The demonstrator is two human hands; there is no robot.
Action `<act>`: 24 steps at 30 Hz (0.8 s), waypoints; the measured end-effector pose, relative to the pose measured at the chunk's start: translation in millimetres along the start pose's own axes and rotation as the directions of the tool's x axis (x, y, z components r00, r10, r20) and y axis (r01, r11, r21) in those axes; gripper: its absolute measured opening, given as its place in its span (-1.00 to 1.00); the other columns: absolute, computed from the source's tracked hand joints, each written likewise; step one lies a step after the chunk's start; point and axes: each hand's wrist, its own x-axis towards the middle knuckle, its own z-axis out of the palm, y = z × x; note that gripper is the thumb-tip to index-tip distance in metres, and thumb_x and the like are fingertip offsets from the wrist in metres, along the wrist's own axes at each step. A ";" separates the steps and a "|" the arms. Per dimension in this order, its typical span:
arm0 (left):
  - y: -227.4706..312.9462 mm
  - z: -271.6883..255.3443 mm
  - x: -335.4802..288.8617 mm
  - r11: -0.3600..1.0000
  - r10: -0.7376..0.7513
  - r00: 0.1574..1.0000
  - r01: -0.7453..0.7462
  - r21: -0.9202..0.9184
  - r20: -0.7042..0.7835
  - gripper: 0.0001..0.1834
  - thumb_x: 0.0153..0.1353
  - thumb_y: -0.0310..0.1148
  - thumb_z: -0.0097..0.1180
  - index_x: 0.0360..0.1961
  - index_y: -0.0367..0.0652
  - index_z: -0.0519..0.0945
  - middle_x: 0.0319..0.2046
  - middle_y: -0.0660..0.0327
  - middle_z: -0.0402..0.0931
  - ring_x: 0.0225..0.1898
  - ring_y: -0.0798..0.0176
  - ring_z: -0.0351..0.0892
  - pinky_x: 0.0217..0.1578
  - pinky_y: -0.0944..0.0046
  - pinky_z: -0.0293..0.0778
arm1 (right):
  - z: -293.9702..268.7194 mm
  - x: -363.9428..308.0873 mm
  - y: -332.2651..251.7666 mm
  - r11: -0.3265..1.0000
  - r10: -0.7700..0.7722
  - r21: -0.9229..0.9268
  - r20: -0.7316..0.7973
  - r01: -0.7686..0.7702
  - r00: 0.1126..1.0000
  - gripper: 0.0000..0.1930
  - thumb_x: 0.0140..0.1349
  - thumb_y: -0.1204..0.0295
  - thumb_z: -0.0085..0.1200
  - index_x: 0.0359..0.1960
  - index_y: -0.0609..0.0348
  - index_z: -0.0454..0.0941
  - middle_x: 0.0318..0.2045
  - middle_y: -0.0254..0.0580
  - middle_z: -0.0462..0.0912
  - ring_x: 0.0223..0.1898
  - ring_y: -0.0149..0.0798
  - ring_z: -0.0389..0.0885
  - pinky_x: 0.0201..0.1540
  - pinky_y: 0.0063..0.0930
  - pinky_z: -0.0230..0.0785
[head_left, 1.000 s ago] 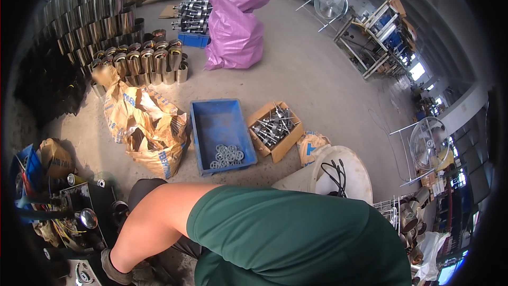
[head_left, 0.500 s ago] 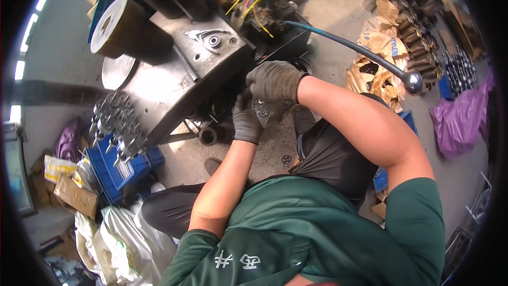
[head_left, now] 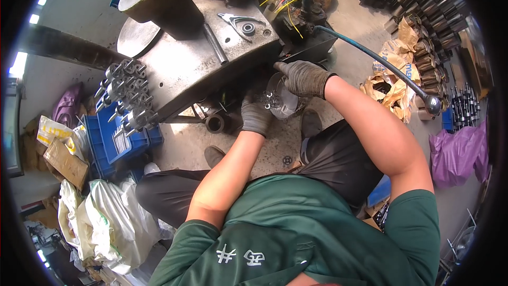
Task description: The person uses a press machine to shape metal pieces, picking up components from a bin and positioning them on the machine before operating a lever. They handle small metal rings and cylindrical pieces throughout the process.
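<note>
A clear plastic bag [head_left: 286, 101] with small shiny metal pieces [head_left: 271, 98] in it hangs between my gloved hands, below the bench edge. My right hand [head_left: 307, 78] is closed on the bag's upper right rim. My left hand [head_left: 256, 114] is against the bag's left side, beside the metal pieces; its fingertips are lost in shadow. On the steel bench top [head_left: 185, 66], above my hands, lie a pair of pliers [head_left: 235, 22], a small ring-shaped bearing [head_left: 247, 29] and a metal rod [head_left: 216, 45].
A blue lever [head_left: 370, 55] with a ball end reaches out over the right side. Bearing-ended metal parts [head_left: 127, 92] crowd the bench's left edge, above blue crates [head_left: 114, 145]. Torn brown paper [head_left: 397, 69], stacked metal cylinders [head_left: 423, 26] and a purple bag [head_left: 459, 151] lie right.
My hands have moved apart, and the bag between them has spread wider, showing more of its clear wall. The whole view has shifted, bringing the bench further right in the picture.
</note>
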 end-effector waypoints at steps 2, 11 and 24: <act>11.5 -1.3 1.2 0.998 0.066 0.998 -0.066 0.017 -0.016 -0.46 0.50 -0.08 -0.12 0.33 -0.18 0.48 0.36 -0.01 0.44 0.40 -0.13 0.35 0.49 -0.14 0.12 | 3.2 4.4 10.0 0.999 -0.044 0.010 -0.011 0.044 0.999 -0.45 0.22 0.42 0.06 0.27 0.37 0.45 -0.11 0.33 0.69 -0.02 0.22 0.68 0.08 -0.01 0.50; 44.4 10.6 -2.8 0.949 0.304 0.952 -0.301 -0.092 0.017 -0.62 0.49 -0.20 -0.08 0.13 -0.16 0.61 0.18 0.06 0.59 0.23 -0.07 0.53 0.22 -0.10 0.53 | 20.9 16.8 25.2 0.995 -0.065 0.080 0.075 0.059 0.995 -0.65 0.20 0.41 0.06 -0.01 0.26 0.64 -0.19 0.24 0.71 -0.09 0.20 0.69 0.02 -0.07 0.52; 80.1 72.6 -140.3 0.836 0.306 0.917 -0.130 0.533 -0.256 -0.60 0.41 -0.58 -0.14 0.24 -0.40 0.45 0.10 -0.13 0.53 0.18 -0.06 0.56 0.19 0.03 0.66 | 95.0 25.6 5.5 0.762 0.055 0.601 0.310 -0.240 0.949 -0.69 0.23 0.50 0.17 0.01 0.31 0.67 -0.22 -0.15 0.76 -0.23 -0.30 0.71 -0.12 -0.31 0.61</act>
